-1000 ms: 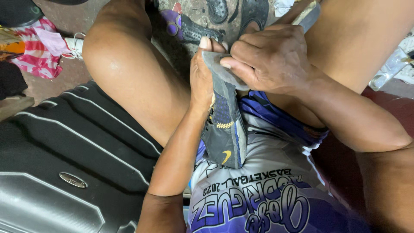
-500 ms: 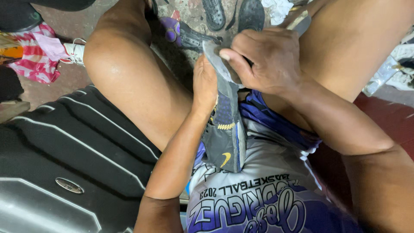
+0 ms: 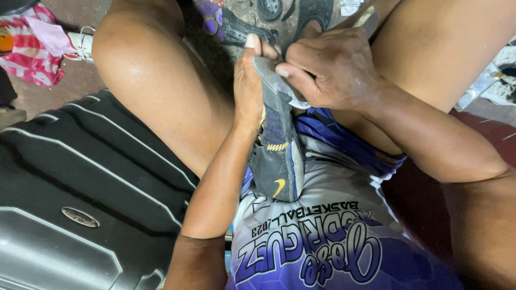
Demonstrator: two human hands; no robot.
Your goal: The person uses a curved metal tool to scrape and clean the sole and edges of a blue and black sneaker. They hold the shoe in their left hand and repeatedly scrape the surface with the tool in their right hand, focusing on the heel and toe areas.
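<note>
A dark grey and purple sports shoe [image 3: 277,156] with yellow trim stands on its heel against my lap, between my bare knees. My left hand [image 3: 248,88] clasps the shoe's left side near the toe, thumb pointing up. My right hand [image 3: 328,67] comes from the right and pinches the grey sole edge at the toe [image 3: 269,70], fingers pressed on it. A pale film or glue layer shows under those fingers. My purple and white jersey [image 3: 322,241] lies below the shoe.
A black ribbed hard-shell suitcase [image 3: 80,188] lies at my left. On the ground ahead are another purple shoe [image 3: 215,19], loose black soles [image 3: 279,11], a pink and white cloth [image 3: 32,45] and white scraps [image 3: 492,80] at the right.
Both hands keep their hold on the shoe's toe; my right hand has shifted slightly along the sole edge. The view has tilted a little.
</note>
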